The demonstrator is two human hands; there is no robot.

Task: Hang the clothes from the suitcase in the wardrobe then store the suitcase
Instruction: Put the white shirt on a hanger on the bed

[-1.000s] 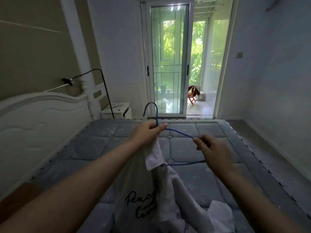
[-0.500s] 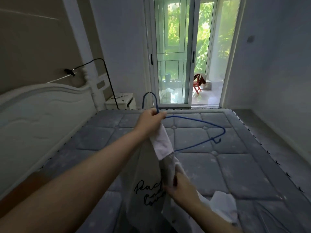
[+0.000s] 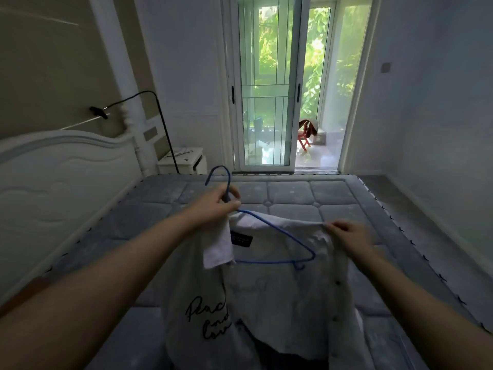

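Bedroom with bare grey quilted mattress (image 3: 293, 193) before a sliding glass door (image 3: 266, 84). Thin blue wire hanger (image 3: 274, 236) pinched at its neck by left hand (image 3: 213, 206), hook upward, steadied for dressing. White button-front shirt (image 3: 280, 289) pinched at right shoulder by right hand (image 3: 346, 236), drawn outward, apparently to slip over the hanger's bare arm; shirt held above mattress.

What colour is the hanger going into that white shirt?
Blue: a thin blue wire hanger, seen clearly in the head view.
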